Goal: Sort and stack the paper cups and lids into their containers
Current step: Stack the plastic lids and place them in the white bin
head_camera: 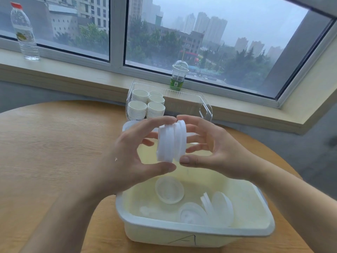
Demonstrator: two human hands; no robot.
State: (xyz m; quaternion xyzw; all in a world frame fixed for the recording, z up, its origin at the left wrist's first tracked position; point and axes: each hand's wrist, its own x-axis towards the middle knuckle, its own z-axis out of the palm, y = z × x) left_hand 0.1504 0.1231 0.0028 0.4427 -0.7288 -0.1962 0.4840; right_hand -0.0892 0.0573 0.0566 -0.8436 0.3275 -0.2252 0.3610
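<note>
A short stack of white lids (171,142) is held on edge in the air above the white bin (197,232). My left hand (135,152) grips its left side with thumb below and fingers above. My right hand (209,148) grips its right side the same way. Several loose white lids (206,209) lie in the bin's bottom, some leaning on edge. Behind, a clear plastic container (205,108) holds several stacks of white paper cups (145,105) at its left end.
The bin, marked "A" on its front, sits on a round wooden table (54,152). On the windowsill stand a water bottle (24,33) at the left and a domed plastic drink cup (178,75) behind the clear container.
</note>
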